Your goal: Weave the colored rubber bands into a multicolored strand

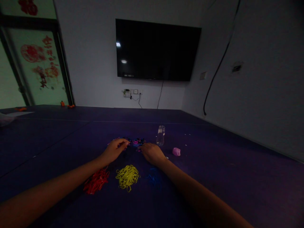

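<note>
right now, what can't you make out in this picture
In the head view:
Left hand: whether it pinches anything; too small and dark.
Right hand: fingertips partly hidden by the hand itself.
Mixed pile: single pieces too small to count.
Blue pile: outline lost in dimness.
Pale thing: cut off by the left edge.

Rubbery-looking yellow bands (127, 176) (television screen (158, 50) smooth, glossy)

loose heap of small pink, blue and black bands (136, 142) on purple surface (213, 158)
</note>
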`<action>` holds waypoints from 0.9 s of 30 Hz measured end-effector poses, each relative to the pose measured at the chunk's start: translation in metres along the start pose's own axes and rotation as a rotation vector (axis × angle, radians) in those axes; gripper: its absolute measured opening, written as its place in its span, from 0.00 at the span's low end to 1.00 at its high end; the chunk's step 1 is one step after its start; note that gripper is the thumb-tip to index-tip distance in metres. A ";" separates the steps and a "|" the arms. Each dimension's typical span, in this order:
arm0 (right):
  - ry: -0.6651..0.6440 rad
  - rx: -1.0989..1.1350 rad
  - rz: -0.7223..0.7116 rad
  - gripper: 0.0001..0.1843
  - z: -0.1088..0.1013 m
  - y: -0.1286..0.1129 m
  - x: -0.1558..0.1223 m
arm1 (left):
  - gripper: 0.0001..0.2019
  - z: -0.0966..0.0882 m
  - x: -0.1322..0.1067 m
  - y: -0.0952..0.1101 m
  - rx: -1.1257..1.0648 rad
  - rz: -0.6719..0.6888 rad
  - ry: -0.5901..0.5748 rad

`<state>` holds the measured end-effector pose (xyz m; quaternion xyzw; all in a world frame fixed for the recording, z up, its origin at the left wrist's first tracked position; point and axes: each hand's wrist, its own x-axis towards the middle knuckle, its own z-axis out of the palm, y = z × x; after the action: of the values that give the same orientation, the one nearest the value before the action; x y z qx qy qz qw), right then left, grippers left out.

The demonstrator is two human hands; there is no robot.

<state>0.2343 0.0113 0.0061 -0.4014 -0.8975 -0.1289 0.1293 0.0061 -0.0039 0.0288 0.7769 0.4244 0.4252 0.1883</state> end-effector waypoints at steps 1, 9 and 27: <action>0.010 0.007 0.005 0.16 0.001 0.001 -0.001 | 0.15 0.000 -0.001 -0.003 -0.028 -0.030 -0.002; 0.164 0.132 -0.046 0.18 -0.014 -0.007 -0.004 | 0.14 -0.005 -0.007 -0.010 -0.195 -0.197 0.143; 0.185 0.257 0.084 0.14 0.002 0.012 -0.004 | 0.13 0.002 0.020 -0.013 0.550 0.501 -0.220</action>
<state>0.2459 0.0167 0.0046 -0.4054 -0.8732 -0.0437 0.2668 0.0063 0.0202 0.0294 0.9189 0.2971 0.2426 -0.0924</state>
